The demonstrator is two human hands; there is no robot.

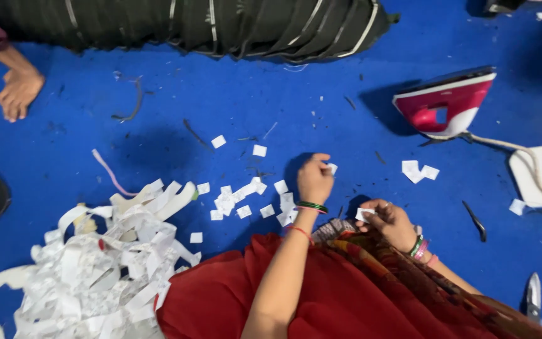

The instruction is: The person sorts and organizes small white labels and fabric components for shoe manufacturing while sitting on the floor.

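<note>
While I sit on the blue cloth floor [321,107] with red fabric [321,295] over my lap, my left hand [315,179] is stretched forward, its fingertips pinched on a small white paper square [332,168] just above the floor. My right hand [389,221] stays close to my knee and grips another small white paper tag [364,215] between thumb and fingers. Just left of my left hand lies a scatter of cut white paper squares [246,201], and further left a loose heap of long white paper strips [101,263]. A pink and white electric iron [446,103] stands well apart to the upper right, its cord running to a white pad [537,176]. Dark scissors [475,220] lie near my right wrist. Another person's bare foot [19,93] rests at the far left, beside dark pleated fabric [189,25].
</note>
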